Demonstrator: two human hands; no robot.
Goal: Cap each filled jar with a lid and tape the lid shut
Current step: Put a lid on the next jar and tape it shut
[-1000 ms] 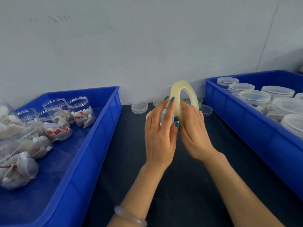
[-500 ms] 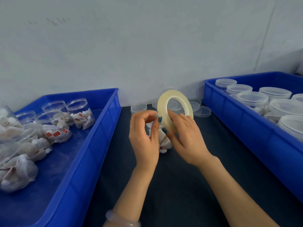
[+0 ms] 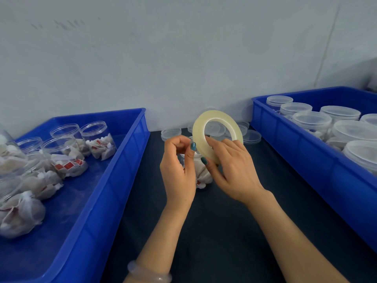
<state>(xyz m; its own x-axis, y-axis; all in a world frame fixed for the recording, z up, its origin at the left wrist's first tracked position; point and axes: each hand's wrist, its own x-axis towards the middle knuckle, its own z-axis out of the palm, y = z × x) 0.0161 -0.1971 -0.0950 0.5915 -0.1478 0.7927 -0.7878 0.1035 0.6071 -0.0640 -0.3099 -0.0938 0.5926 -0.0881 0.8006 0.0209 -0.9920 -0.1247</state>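
Tape roll [image 3: 199, 137] sits pinched in the right hand [image 3: 234, 166], in front of the filled jar [image 3: 201, 173] on the table [image 3: 224, 231]; left hand [image 3: 177, 170] curls at its rim, grip on the end unclear. A slipped end could restick to the roll

Yellowish tape roll [image 3: 198, 135] upright, raised just above filled clear jar [image 3: 201, 173].

Dark table [image 3: 224, 231] w/ blue bin L [image 3: 114, 180], blue bin R [image 3: 306, 160], loose clear lids [image 3: 171, 134] at back by wall [image 3: 183, 58], and 1 filled jar [image 3: 201, 174] standing mid-table btwn the bins.
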